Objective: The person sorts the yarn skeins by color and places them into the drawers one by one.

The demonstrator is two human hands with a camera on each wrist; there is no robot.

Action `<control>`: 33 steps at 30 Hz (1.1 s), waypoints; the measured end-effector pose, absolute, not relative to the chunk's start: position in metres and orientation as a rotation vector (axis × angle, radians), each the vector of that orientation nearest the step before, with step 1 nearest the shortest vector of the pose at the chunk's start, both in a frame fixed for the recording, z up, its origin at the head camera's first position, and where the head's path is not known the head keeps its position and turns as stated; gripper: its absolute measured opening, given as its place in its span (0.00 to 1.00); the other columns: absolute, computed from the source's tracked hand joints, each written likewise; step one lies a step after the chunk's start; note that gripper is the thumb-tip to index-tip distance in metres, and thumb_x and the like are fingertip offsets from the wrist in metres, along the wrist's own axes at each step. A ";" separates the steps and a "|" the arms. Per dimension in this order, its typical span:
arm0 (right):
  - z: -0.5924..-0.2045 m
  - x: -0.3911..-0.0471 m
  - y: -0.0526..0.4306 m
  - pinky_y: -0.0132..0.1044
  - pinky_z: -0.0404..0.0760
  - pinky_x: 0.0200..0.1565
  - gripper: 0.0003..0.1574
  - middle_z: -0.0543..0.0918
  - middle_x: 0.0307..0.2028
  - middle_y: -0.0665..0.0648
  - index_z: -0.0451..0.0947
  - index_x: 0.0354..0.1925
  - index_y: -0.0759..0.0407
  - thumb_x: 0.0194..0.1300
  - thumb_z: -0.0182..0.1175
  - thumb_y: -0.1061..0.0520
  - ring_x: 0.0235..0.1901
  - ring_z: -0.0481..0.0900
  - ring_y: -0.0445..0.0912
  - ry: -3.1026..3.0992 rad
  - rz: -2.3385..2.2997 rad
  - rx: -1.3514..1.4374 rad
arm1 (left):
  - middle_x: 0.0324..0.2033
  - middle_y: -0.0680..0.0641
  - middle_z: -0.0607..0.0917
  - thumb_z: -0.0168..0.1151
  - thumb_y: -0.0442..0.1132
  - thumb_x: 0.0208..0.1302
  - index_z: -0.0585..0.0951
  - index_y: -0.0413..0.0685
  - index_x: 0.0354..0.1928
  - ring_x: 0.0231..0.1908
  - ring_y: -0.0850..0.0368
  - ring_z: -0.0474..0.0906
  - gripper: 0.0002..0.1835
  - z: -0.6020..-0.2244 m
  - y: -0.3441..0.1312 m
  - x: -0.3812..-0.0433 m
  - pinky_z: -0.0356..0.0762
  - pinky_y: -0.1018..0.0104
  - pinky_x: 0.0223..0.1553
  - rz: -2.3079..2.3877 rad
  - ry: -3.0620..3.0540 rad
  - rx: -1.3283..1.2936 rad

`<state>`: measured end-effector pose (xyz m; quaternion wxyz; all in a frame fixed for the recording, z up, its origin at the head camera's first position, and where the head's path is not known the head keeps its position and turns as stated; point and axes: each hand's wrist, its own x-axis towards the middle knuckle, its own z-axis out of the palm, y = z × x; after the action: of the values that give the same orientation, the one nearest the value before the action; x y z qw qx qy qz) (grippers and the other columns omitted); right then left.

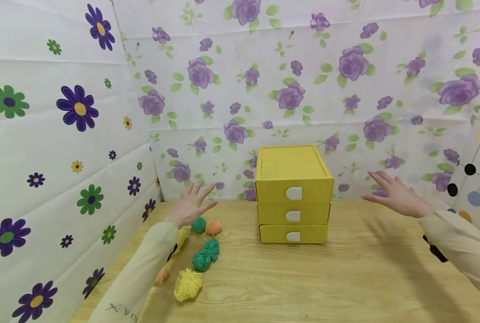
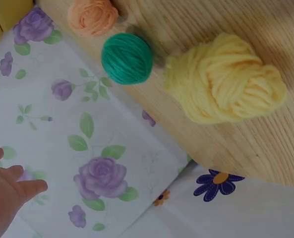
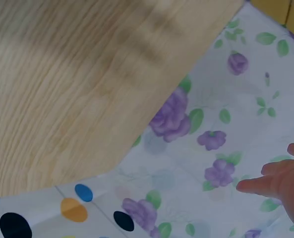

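Observation:
My left hand [image 1: 191,206] is raised over the table's left side, fingers spread and holding nothing. Below it lie a small green yarn ball [image 1: 198,224] and an orange yarn ball [image 1: 213,227]. Nearer to me are a green yarn skein [image 1: 206,254] pinched in its middle and a yellow yarn bundle [image 1: 188,284]. Another yellow yarn skein [image 2: 226,82] is partly hidden by my left forearm in the head view, as is a second orange piece [image 1: 162,274]. On the right, my right hand [image 1: 399,197] hovers with fingers extended, away from any object.
A yellow three-drawer box [image 1: 294,163] with white handles stands toward the back of the wooden table [image 1: 264,282]. Flowered cloth walls [image 1: 223,89] rise behind and to the left; a dotted cloth [image 1: 475,197] hangs at the right.

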<state>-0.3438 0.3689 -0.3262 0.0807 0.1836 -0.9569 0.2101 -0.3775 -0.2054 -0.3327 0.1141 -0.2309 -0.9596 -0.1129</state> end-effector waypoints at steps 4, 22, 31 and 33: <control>-0.319 -0.346 0.358 0.68 0.41 0.52 0.53 0.39 0.65 0.73 0.33 0.71 0.49 0.62 0.54 0.40 0.62 0.36 0.69 -2.849 0.696 0.554 | 0.68 0.41 0.42 0.38 0.64 0.64 0.48 0.62 0.70 0.64 0.37 0.35 0.35 -0.332 -0.200 -0.375 0.37 0.38 0.57 -0.358 -2.781 -0.717; -0.291 -0.355 0.320 0.63 0.63 0.48 0.42 0.47 0.67 0.62 0.42 0.70 0.42 0.66 0.52 0.45 0.58 0.57 0.66 -2.723 1.116 0.659 | 0.57 0.42 0.61 0.45 0.57 0.67 0.55 0.54 0.69 0.53 0.47 0.62 0.32 -0.303 -0.155 -0.353 0.66 0.50 0.47 -0.621 -2.502 -0.979; -0.285 -0.362 0.306 0.44 0.75 0.44 0.37 0.60 0.60 0.64 0.51 0.68 0.46 0.66 0.53 0.51 0.52 0.69 0.58 -2.597 1.544 0.782 | 0.52 0.44 0.66 0.53 0.47 0.66 0.62 0.49 0.65 0.50 0.51 0.64 0.27 -0.290 -0.126 -0.345 0.67 0.56 0.45 -0.735 -2.273 -1.097; -0.283 -0.363 0.303 0.44 0.75 0.44 0.36 0.62 0.59 0.64 0.53 0.68 0.49 0.66 0.54 0.51 0.52 0.70 0.58 -2.584 1.585 0.801 | 0.50 0.43 0.67 0.55 0.43 0.65 0.63 0.47 0.63 0.48 0.52 0.65 0.27 -0.287 -0.118 -0.341 0.69 0.58 0.44 -0.786 -2.230 -1.125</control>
<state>-0.3628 0.3026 -0.2833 0.0031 0.2555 -0.8241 0.5056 -0.3412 -0.1185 -0.2874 0.2587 -0.4150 -0.8227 -0.2898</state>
